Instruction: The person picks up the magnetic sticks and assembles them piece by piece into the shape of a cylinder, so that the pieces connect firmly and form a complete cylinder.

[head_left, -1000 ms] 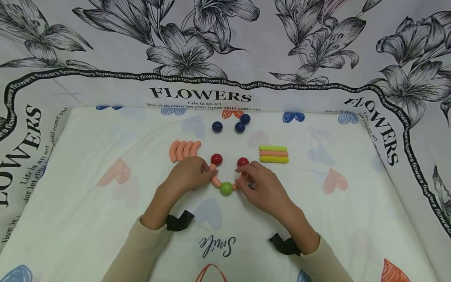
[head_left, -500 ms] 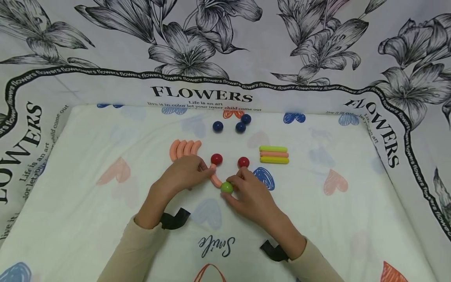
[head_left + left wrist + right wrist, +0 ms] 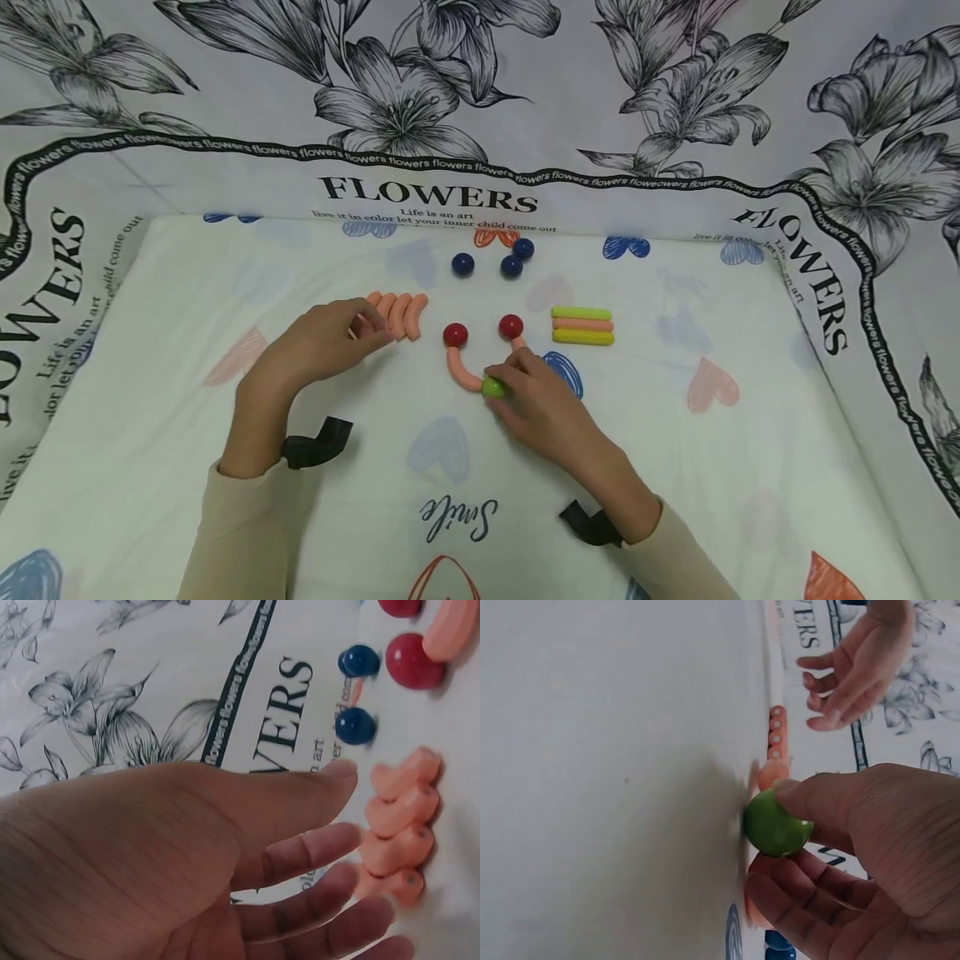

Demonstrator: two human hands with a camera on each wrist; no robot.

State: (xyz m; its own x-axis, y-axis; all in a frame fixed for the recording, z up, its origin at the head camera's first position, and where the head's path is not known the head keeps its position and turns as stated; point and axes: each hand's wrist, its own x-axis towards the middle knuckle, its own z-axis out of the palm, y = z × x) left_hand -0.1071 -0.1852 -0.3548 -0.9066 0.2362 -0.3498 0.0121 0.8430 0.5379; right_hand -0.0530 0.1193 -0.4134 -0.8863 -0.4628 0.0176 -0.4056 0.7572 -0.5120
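Green ball (image 3: 493,387), pinched in our right hand (image 3: 542,400), touches a pink stick (image 3: 459,372). Our left hand (image 3: 317,340), fingers apart, is nearer the table's left edge (image 3: 127,367), beside more pink sticks (image 3: 400,312).

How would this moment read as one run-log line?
Left hand: near curved pink pieces | Right hand: pinches green ball | Red balls: two, beyond green ball | Blue balls: three, farther back
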